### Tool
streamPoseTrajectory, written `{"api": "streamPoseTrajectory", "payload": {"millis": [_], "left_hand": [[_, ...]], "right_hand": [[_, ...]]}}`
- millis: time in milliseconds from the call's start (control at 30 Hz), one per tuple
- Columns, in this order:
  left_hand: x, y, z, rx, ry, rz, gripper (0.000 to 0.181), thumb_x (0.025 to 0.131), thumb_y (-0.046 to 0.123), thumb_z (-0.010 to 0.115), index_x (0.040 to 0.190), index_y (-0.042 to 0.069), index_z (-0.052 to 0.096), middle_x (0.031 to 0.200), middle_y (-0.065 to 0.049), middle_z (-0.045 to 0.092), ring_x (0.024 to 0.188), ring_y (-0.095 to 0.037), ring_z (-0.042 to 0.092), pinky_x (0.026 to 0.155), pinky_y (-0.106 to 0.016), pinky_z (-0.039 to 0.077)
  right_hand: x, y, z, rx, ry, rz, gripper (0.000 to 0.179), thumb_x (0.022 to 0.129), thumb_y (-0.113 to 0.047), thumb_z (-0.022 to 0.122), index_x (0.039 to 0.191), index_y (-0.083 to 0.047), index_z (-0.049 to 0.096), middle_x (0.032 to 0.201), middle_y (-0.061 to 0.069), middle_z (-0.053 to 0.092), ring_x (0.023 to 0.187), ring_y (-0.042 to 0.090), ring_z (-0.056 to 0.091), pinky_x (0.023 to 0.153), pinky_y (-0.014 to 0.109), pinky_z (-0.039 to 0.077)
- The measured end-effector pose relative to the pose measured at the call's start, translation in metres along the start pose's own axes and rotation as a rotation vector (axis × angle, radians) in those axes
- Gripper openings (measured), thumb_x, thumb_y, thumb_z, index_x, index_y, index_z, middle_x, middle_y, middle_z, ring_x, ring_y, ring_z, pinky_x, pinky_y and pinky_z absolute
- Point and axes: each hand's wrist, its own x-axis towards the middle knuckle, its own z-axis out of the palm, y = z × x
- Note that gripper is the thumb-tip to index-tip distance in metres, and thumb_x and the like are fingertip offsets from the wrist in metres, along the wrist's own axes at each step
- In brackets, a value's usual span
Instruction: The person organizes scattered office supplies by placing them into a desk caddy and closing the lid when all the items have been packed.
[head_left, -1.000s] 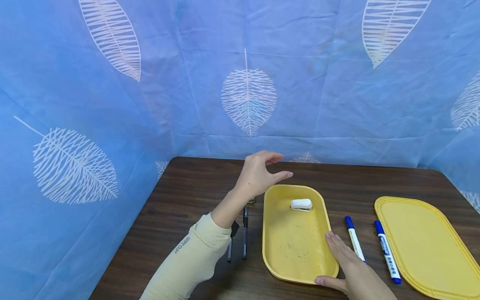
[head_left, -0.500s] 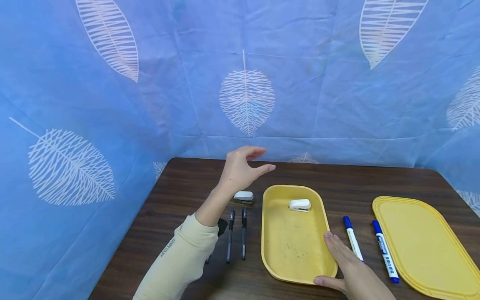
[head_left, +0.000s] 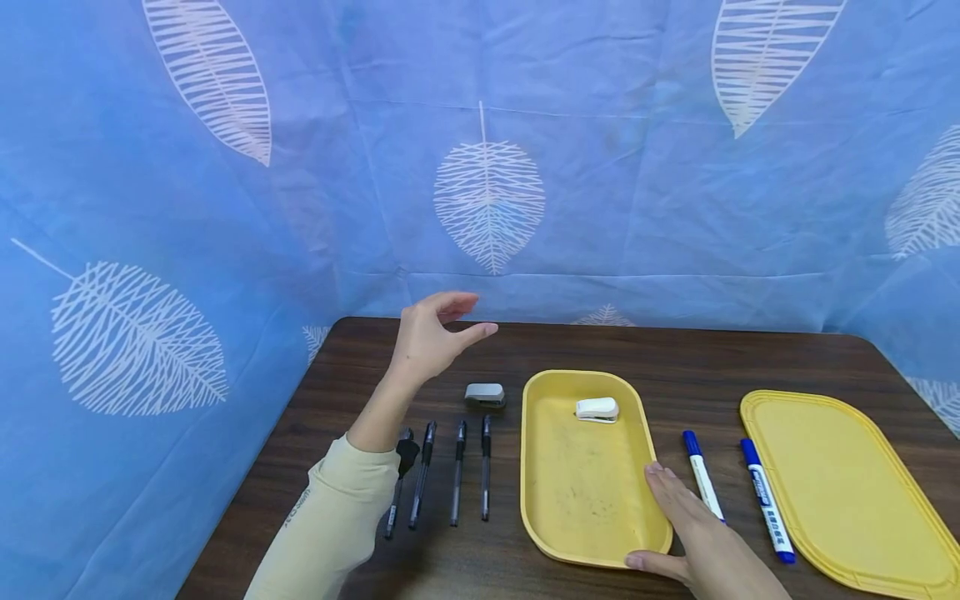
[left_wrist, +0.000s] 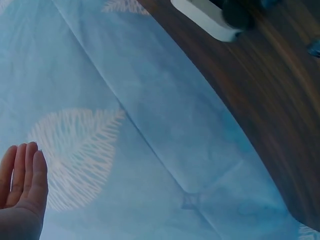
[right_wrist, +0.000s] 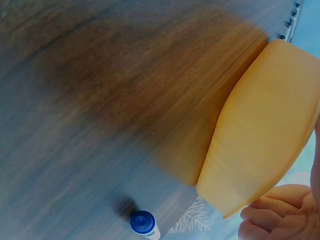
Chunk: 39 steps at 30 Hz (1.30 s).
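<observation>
My left hand hovers over the back left of the table, thumb and fingers apart with nothing between them. In the left wrist view that hand shows its fingers extended against the cloth. A white mini stapler lies inside the yellow tray, toward its far end. To the left of the tray sits a grey-white stapler. My right hand touches the tray's near right corner, fingers along the right rim and thumb at the near rim. The right wrist view has its fingers beside the tray wall.
Several black pens lie side by side left of the tray. Two blue-capped markers, one by the tray and another farther right, lie beside a yellow lid. Blue leaf-print cloth hangs behind the table.
My left hand has moved left, away from above the tray's far end, uncovering the grey-white stapler and the pens. The right hand and the stapler in the tray have stayed put.
</observation>
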Motion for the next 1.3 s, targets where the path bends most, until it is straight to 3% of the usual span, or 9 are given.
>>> {"api": "streamPoseTrajectory", "payload": {"millis": [367,733,1033,1300], "left_hand": [[-0.005,-0.026,-0.006,-0.022,-0.024,-0.058,0.049,0.079,0.032,0.08,0.122,0.012,0.067,0.119,-0.006,0.069,0.111,-0.023,0.065,0.097,-0.04,0.052],[-0.008,-0.057,-0.004,-0.051,-0.136,-0.014,0.051,0.079,0.033,0.08,0.124,0.014,0.065,0.124,-0.005,0.067,0.115,-0.022,0.064,0.098,-0.042,0.051],[-0.011,-0.079,0.005,-0.044,-0.171,-0.074,0.05,0.079,0.034,0.08,0.123,0.015,0.066,0.124,-0.005,0.065,0.116,-0.023,0.062,0.098,-0.044,0.051],[-0.019,-0.097,0.02,0.027,-0.235,-0.068,0.047,0.08,0.029,0.08,0.122,0.012,0.066,0.123,-0.009,0.066,0.116,-0.026,0.062,0.098,-0.046,0.051]], "right_hand": [[0.001,0.001,0.0,-0.005,-0.018,0.017,0.107,0.07,-0.065,0.07,0.149,-0.002,0.035,0.151,0.023,0.038,0.136,0.045,0.039,0.093,0.06,0.047],[0.0,0.002,0.001,0.007,-0.022,0.016,0.107,0.07,-0.064,0.071,0.149,-0.003,0.034,0.151,0.024,0.038,0.136,0.045,0.039,0.092,0.06,0.048],[0.001,0.001,0.001,0.004,-0.026,0.022,0.108,0.069,-0.065,0.071,0.15,-0.003,0.034,0.152,0.023,0.037,0.136,0.045,0.038,0.092,0.06,0.047],[0.001,0.001,0.002,0.004,-0.019,0.011,0.106,0.07,-0.064,0.071,0.149,-0.002,0.035,0.151,0.023,0.038,0.136,0.045,0.039,0.091,0.059,0.048]]}}
